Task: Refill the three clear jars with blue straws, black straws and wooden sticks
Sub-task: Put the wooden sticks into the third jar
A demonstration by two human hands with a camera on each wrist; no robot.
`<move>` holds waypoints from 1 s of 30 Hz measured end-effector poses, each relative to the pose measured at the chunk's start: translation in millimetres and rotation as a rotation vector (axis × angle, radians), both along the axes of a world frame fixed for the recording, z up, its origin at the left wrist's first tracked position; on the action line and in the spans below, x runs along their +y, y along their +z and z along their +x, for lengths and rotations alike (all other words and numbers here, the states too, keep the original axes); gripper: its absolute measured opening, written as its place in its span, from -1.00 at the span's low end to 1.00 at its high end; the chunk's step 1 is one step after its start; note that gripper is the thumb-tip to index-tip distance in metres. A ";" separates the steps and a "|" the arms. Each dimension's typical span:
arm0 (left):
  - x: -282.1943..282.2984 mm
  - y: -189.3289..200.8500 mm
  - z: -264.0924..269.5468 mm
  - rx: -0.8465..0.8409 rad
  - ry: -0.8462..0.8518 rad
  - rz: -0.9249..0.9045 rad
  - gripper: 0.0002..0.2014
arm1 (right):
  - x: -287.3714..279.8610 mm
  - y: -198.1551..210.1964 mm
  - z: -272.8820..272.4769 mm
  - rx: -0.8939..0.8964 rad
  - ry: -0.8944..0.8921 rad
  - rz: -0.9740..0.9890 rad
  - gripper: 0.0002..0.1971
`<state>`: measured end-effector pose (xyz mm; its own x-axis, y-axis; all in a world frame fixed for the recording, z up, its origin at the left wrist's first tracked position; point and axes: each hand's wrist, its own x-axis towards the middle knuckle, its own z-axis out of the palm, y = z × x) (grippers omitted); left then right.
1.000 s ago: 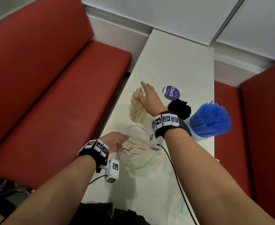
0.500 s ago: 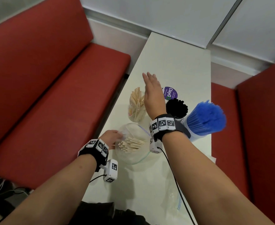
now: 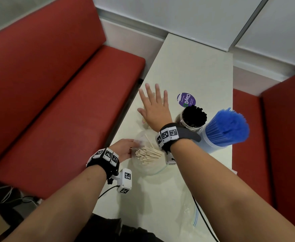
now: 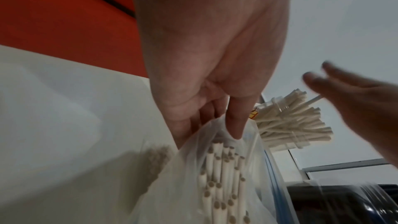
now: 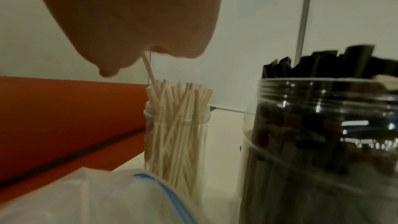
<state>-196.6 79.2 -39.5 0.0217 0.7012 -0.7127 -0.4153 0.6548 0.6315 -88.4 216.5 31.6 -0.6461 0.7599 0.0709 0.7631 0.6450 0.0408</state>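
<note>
a: nearest, at 6 o'clock, the left hand (image 3: 124, 149) pinches the rim of the plastic bag (image 3: 148, 165), with loose wooden sticks (image 3: 149, 153) inside. what could slip?

b: my guess: if that pinch eases, the bag mouth sags and sticks spill onto the tabletop (image 3: 195, 67).

a: further out, at 12 o'clock?

b: the right hand (image 3: 154, 109) is spread flat, fingers straight, gripping nothing, over the stick jar (image 5: 176, 135). one stick pokes up against the palm. pressing off-centre could tip the jar or snap sticks.

a: at 2 o'clock?

b: the black straws (image 3: 193, 116) and blue straws (image 3: 227, 124) stand full in their jars; a swinging right forearm could knock them.
</note>
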 end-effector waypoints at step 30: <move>0.1 -10.0 5.2 -0.038 -0.046 0.008 -0.75 | -75.8 -41.0 71.4 0.034 -0.250 -0.872 -0.50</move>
<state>-191.4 79.3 -49.6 0.0810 0.7047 -0.7049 -0.4084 0.6686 0.6215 -17.1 140.8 -9.4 -0.4636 0.6703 -0.5795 0.8767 0.2523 -0.4095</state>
